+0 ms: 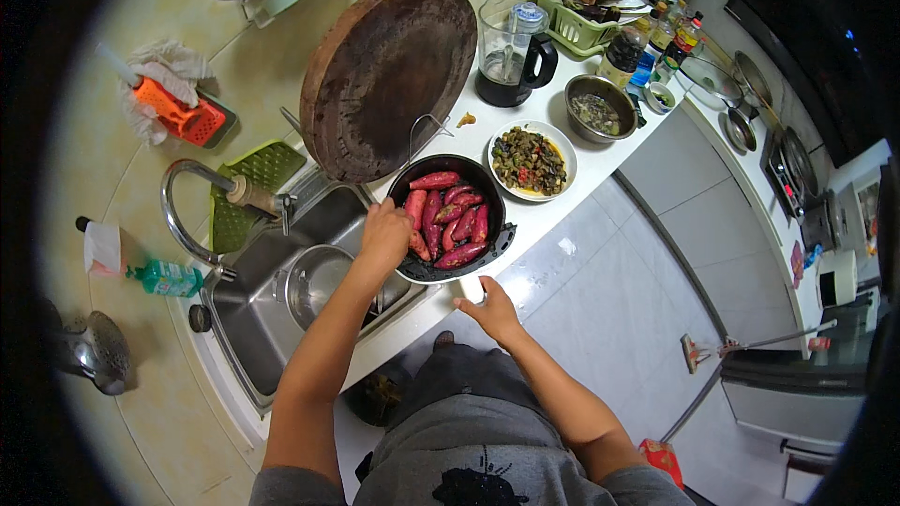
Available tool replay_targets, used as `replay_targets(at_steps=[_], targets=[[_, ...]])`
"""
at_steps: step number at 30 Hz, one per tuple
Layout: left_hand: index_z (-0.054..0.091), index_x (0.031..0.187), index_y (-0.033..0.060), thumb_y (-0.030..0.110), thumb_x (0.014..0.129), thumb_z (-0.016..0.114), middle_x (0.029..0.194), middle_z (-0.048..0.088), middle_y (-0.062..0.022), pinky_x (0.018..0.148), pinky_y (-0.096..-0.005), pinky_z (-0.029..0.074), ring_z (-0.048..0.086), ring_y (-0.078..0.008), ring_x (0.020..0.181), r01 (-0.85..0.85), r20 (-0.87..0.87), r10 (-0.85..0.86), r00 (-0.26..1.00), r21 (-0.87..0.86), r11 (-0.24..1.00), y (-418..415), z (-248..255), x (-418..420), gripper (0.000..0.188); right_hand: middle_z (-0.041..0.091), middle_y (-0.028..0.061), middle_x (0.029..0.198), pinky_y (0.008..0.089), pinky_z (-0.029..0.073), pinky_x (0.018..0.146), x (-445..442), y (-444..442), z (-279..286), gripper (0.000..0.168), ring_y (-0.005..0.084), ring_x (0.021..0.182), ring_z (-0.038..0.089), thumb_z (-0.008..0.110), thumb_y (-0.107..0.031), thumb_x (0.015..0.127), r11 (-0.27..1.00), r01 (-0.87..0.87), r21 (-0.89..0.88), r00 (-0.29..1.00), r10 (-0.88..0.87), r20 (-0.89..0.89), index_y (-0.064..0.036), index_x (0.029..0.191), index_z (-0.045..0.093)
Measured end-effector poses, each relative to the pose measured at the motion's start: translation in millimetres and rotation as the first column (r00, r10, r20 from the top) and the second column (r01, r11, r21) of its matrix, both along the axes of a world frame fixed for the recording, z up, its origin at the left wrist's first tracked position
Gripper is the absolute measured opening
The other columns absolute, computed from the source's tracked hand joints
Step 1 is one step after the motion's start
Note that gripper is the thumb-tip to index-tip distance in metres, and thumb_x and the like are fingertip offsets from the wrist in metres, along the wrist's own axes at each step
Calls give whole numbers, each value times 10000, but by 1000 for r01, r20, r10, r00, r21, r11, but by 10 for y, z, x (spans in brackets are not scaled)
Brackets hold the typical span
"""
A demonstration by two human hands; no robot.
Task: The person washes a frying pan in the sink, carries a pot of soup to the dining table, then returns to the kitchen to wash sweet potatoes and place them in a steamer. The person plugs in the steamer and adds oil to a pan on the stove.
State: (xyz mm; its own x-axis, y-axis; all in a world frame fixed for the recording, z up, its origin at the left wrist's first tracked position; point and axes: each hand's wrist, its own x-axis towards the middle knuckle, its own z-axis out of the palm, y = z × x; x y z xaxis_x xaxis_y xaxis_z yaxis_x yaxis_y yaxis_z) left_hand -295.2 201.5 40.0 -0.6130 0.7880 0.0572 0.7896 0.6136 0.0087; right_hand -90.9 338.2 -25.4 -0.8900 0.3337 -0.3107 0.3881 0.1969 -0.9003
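Several red-skinned sweet potatoes (450,214) lie in a black round air fryer basket (496,190) at the edge of the white counter, beside the sink. Its white handle (467,289) points towards me, and my right hand (492,309) grips it with the thumb on the near side. My left hand (387,232) is at the basket's left rim, its fingertips against or just inside the wall near the sweet potatoes. Whether those fingers pinch the rim or a sweet potato is hidden.
A stainless steel sink (246,337) holds a metal basin (320,284). Behind the basket leans a thick round wooden chopping board (394,77). To the right are a plate of chopped cooked food (531,158), a metal bowl (601,109), a blender jug (510,56) and several sauce bottles (657,35).
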Motion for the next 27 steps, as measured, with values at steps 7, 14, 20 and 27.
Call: replay_targets(at_steps=[7,14,20,27], targets=[[709,851,89,183,715,678,849,665,-106,843,-395,422,576,-266,934,176,255,-127,959,-183,967,16,141,-279,169,640,129,1026,306,458,825,-175,5,200,567,204,913,583,770,-200,702,957,81,-280,989,-42,144,42,1166,552],[683,839,107,171,731,693,839,634,-140,796,-440,446,580,-310,908,211,355,-186,916,-33,977,-123,110,-448,126,636,65,891,270,468,736,-147,-130,84,449,138,802,576,690,-58,675,884,250,-394,967,-210,142,26,1105,593],[667,795,90,140,762,596,922,597,-193,825,-462,442,563,-353,922,354,257,-318,913,-107,929,56,267,-450,92,648,54,919,295,477,756,1,-177,274,505,153,828,575,699,-80,663,899,278,-340,961,-253,116,-37,1157,605],[660,853,67,106,699,699,826,647,-111,758,-432,444,572,-312,838,510,376,-558,740,227,829,723,940,36,163,599,32,847,264,455,715,554,224,697,395,128,798,546,693,-53,679,824,371,-429,925,-369,91,3,1061,610]])
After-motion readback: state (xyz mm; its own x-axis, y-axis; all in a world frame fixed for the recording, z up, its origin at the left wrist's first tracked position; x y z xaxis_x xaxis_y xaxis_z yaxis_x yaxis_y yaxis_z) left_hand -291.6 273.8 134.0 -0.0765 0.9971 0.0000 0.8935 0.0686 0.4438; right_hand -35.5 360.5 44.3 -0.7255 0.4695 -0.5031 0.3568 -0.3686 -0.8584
